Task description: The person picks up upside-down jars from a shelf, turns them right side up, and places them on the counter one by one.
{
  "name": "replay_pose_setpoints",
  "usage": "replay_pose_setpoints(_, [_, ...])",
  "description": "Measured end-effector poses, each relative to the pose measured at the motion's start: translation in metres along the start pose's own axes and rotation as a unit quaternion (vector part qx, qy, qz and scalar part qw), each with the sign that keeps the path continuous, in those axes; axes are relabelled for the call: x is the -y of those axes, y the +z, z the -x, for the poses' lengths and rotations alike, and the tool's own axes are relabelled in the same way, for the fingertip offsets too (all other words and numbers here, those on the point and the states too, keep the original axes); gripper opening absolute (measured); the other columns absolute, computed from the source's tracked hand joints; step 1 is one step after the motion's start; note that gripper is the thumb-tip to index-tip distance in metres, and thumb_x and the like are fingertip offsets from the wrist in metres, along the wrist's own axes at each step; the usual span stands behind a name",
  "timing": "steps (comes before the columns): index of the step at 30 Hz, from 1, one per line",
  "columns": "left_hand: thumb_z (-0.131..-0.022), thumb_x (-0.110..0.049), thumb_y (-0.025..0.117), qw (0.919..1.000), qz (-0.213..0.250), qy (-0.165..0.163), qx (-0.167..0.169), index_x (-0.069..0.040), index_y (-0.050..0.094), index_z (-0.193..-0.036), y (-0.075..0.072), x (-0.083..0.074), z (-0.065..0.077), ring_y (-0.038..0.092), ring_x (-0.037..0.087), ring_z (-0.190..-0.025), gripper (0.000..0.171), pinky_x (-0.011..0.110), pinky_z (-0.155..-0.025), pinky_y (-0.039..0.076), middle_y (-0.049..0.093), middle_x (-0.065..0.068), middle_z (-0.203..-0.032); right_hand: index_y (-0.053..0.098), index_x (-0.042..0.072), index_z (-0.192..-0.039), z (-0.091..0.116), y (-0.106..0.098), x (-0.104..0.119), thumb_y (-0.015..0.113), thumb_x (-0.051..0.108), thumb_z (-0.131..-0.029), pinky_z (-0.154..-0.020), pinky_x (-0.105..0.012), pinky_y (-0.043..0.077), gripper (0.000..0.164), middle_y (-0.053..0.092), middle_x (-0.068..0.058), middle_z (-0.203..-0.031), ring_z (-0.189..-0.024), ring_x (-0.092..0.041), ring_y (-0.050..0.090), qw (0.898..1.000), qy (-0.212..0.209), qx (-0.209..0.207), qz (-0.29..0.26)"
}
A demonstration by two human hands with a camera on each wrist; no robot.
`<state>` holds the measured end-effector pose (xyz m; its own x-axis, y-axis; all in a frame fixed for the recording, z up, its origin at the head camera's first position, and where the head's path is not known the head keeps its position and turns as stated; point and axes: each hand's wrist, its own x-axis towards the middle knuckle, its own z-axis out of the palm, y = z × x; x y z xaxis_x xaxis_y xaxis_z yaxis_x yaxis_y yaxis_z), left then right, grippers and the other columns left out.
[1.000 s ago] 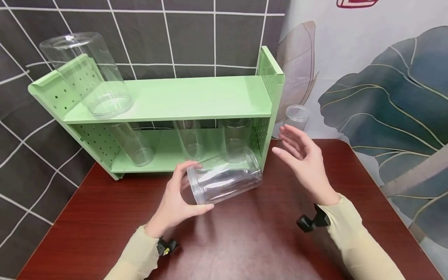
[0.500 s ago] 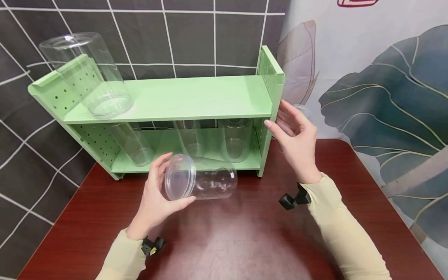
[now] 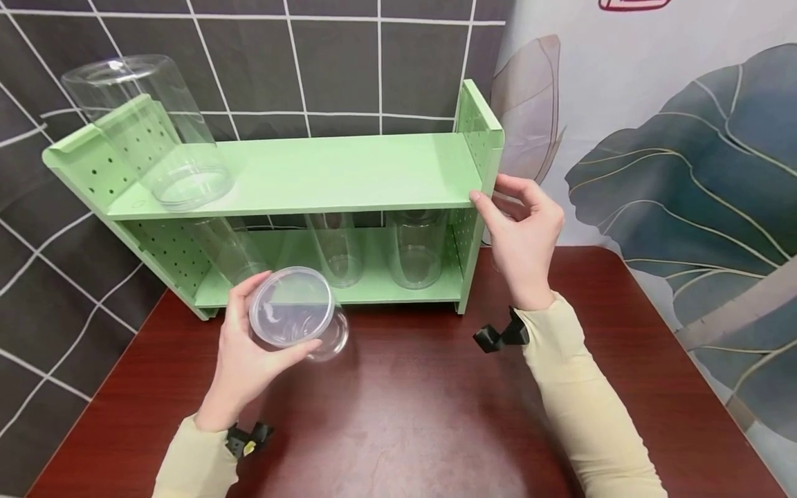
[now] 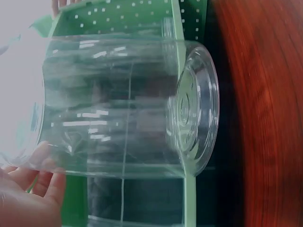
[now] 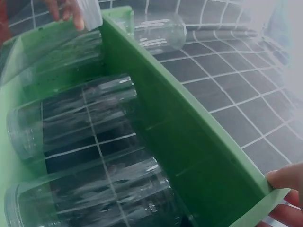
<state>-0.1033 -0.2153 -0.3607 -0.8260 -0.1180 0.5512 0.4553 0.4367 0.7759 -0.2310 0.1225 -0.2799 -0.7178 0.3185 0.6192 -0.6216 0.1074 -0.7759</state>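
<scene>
My left hand (image 3: 243, 363) grips a clear plastic jar (image 3: 333, 339) near its lidded end, thumb and fingers spread round the sides. Its pale translucent lid (image 3: 291, 306) faces me, and the body leans away over the table, in front of the shelf. In the left wrist view the round base of the jar (image 4: 199, 109) points toward the tabletop. My right hand (image 3: 526, 238) pinches the right side panel of the green two-tier shelf (image 3: 349, 173), thumb at the front edge and fingers behind the panel. The right wrist view shows that thumb (image 5: 284, 177) at the panel's corner.
A large clear jar (image 3: 187, 138) stands on the upper tier at the left. Clear jars on the lower tier include a narrow one (image 3: 342, 259) and a wider one (image 3: 418, 256). The shelf stands on a dark red table (image 3: 398, 415) against a grid-patterned wall (image 3: 336, 69).
The left hand has moved left and tipped the jar so its lid faces up toward me. My right hand has moved left onto the shelf's side panel, now hiding a small jar behind it.
</scene>
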Motion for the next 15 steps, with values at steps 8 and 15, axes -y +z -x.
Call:
replay_pose_setpoints(8, [-0.052, 0.009, 0.097, 0.9947, -0.059, -0.031, -0.078, -0.009, 0.044, -0.147, -0.026, 0.011, -0.001, 0.052, 0.013, -0.118, 0.110, 0.022, -0.096, 0.040, 0.059, 0.008, -0.134, 0.075, 0.003, -0.102, -0.001, -0.001, 0.002, 0.087, 0.009, -0.081, -0.080, -0.032, 0.061, 0.025, 0.075, -0.007, -0.100, -0.088, -0.020, 0.074, 1.000, -0.006, 0.007, 0.021])
replay_pose_setpoints(15, [-0.054, 0.011, 0.094, 0.9775, -0.096, -0.036, -0.185, -0.011, 0.050, -0.146, -0.055, 0.027, 0.000, 0.053, 0.013, -0.117, 0.104, 0.022, -0.096, 0.037, 0.060, 0.005, -0.136, 0.075, 0.003, -0.102, -0.001, -0.002, 0.003, 0.087, 0.008, -0.081, -0.080, -0.031, 0.061, 0.025, 0.074, -0.008, -0.100, -0.087, -0.020, 0.074, 1.000, 0.000, 0.011, 0.015])
